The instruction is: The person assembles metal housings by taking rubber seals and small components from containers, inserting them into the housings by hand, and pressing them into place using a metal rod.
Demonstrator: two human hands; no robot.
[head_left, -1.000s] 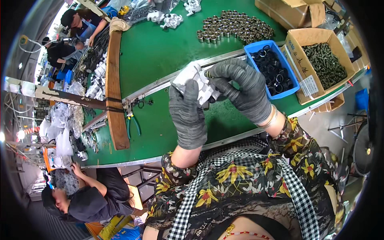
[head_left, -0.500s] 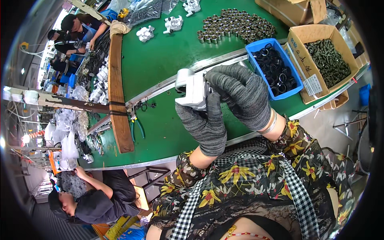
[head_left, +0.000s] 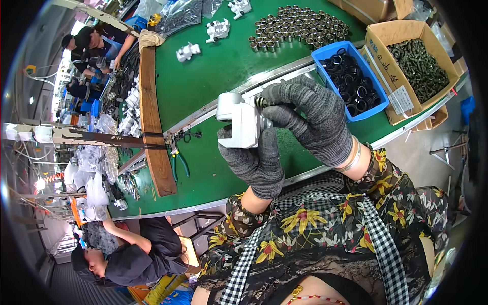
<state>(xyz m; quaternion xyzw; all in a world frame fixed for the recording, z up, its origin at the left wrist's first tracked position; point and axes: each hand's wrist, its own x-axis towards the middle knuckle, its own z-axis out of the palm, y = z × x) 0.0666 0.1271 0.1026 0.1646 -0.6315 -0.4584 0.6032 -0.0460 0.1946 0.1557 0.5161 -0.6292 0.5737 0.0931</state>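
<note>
A silver cast brake caliper (head_left: 246, 124) is held up over the green bench by my left hand (head_left: 254, 165), gloved in dark grey knit. The fingers wrap its underside and the thumb lies along its right side. My right hand (head_left: 312, 114), in a matching glove, pinches a small dark ribbed part (head_left: 260, 101) at the caliper's upper right side. The fingertips hide most of that part, and I cannot tell how far it sits in the caliper. Beyond the hands, more silver calipers (head_left: 218, 31) lie on the bench.
Many metal cups (head_left: 290, 31) stand grouped at the far side. To the right are a blue bin (head_left: 376, 109) of black rings and a cardboard box (head_left: 373, 38) of small dark parts. Left lie a wooden bar (head_left: 148, 101) and pliers (head_left: 180, 165); a co-worker (head_left: 132, 254) sits nearby.
My right fingers have drawn slightly back from the caliper's side, and the small ribbed part now shows between them. The caliper has tilted a little in my left hand.
</note>
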